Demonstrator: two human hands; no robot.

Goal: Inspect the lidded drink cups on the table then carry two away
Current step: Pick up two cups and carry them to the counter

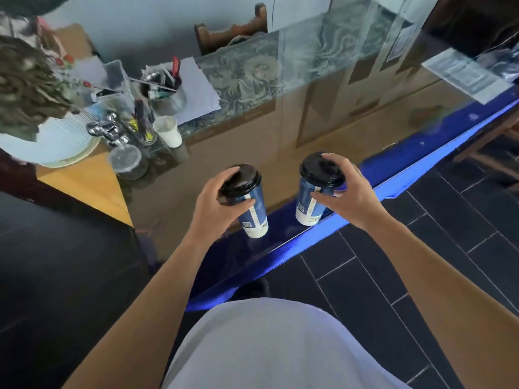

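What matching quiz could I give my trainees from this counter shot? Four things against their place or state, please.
Things:
1. left hand
2. right hand
3. white paper cup
4. metal tin

Place or state:
A. full of pens and tools
B. grips the tilted blue cup
C. lidless, beside the clutter
D. grips the upright blue cup

Pairs: 1-B, 2-D, 3-C, 4-A
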